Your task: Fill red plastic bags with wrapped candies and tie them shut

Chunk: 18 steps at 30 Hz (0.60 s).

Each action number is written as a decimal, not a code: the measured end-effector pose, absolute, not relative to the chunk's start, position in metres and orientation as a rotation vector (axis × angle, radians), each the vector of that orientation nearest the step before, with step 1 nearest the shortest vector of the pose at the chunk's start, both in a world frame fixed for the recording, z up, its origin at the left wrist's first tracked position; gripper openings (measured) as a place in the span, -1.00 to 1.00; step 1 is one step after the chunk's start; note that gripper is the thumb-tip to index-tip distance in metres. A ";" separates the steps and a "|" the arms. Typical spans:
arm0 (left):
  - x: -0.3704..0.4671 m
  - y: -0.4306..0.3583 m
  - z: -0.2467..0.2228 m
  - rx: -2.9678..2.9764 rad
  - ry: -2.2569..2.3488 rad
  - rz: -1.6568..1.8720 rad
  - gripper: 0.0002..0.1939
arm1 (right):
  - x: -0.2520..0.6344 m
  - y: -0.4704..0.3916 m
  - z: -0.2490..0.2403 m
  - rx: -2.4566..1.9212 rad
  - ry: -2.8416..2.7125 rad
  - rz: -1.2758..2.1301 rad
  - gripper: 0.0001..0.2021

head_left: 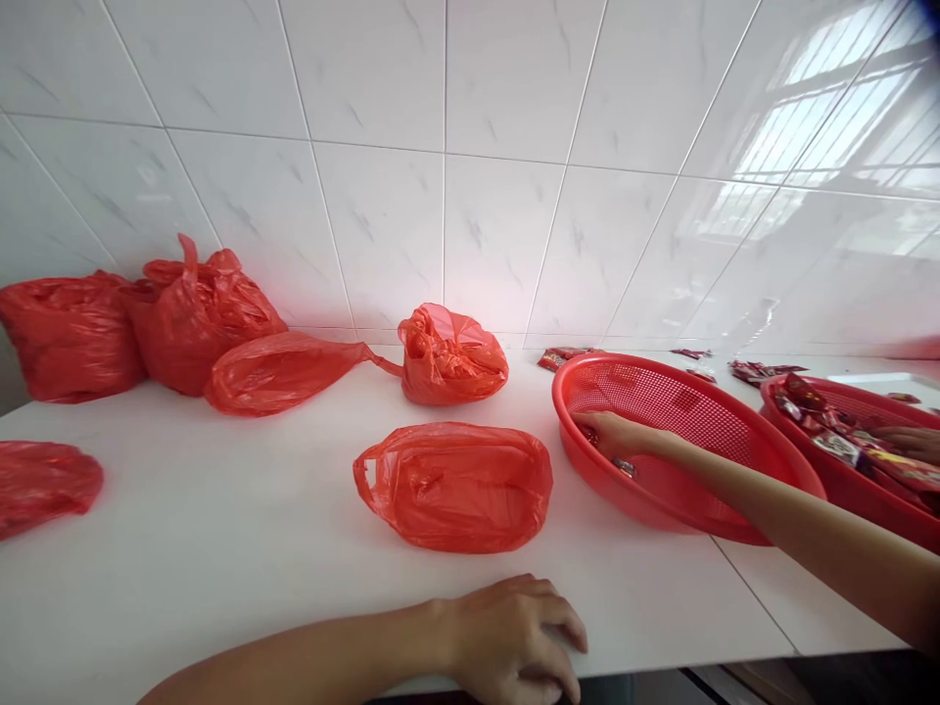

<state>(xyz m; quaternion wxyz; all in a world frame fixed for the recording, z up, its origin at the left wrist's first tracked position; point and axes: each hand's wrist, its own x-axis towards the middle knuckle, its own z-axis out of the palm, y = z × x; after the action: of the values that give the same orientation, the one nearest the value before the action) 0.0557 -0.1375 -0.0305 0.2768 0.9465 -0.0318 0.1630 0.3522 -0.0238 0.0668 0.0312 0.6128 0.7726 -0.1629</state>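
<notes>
My right hand (615, 432) reaches down into the left side of a red perforated plastic basket (661, 377). Its fingers close around a small, dark red, shiny wrapped packet (589, 435), though they are partly hidden. Another small wrapped packet (624, 468) lies just below that hand. My left hand (518, 632) rests at the counter's front edge, fingers loosely bent and apart, with nothing visible in it. Between the hands and the wall, an opened red plastic bag (462, 490) lies with its mouth up and a handle loop to the left.
Full red bags (198, 313) stand at the back left, beside a flatter red bag (283, 372). A bunched red bag (451, 357) sits near the tiled wall. At right, another person's hand (911, 443) is in a second basket (822, 465) of packets. Loose packets (565, 356) lie behind.
</notes>
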 end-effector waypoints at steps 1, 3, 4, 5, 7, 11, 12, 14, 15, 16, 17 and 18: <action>0.056 -0.138 -0.030 2.542 -0.088 0.437 -0.82 | 0.353 -0.022 0.066 1.874 2.407 -0.537 -0.70; 0.056 -0.138 -0.030 2.540 -0.091 0.442 -0.82 | 0.354 -0.019 0.064 1.865 2.445 -0.595 -0.75; 0.056 -0.138 -0.031 2.539 -0.089 0.447 -0.82 | 0.354 -0.018 0.063 1.875 2.455 -0.613 -0.76; 0.056 -0.138 -0.031 2.539 -0.085 0.452 -0.82 | 0.354 -0.017 0.062 1.888 2.460 -0.632 -0.76; 0.056 -0.138 -0.032 2.538 -0.074 0.462 -0.82 | 0.354 -0.014 0.061 1.919 2.460 -0.680 -0.77; 0.056 -0.139 -0.033 2.530 -0.086 0.457 -0.82 | 0.359 -0.010 0.072 2.014 2.438 -0.812 -0.77; 0.055 -0.138 -0.033 2.529 -0.091 0.452 -0.82 | 0.361 -0.010 0.077 2.048 2.431 -0.861 -0.75; 0.055 -0.138 -0.032 2.530 -0.093 0.447 -0.83 | 0.368 -0.012 0.090 2.125 2.397 -1.011 -0.68; 0.055 -0.138 -0.031 2.532 -0.090 0.444 -0.83 | 0.372 -0.015 0.096 2.153 2.361 -1.113 -0.65; 0.055 -0.138 -0.031 2.532 -0.087 0.443 -0.82 | 0.376 -0.020 0.101 2.152 2.314 -1.201 -0.62; 0.055 -0.138 -0.031 2.531 -0.085 0.444 -0.82 | 0.379 -0.026 0.104 2.153 2.270 -1.242 -0.61; 0.055 -0.137 -0.031 2.530 -0.086 0.445 -0.82 | 0.381 -0.032 0.105 2.152 2.237 -1.230 -0.61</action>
<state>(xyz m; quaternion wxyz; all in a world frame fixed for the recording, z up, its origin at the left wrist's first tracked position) 0.0554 -0.1373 -0.0306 0.2815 0.9445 -0.0320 0.1663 0.3810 -0.0322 0.1052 -0.0984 0.6413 0.6668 -0.3667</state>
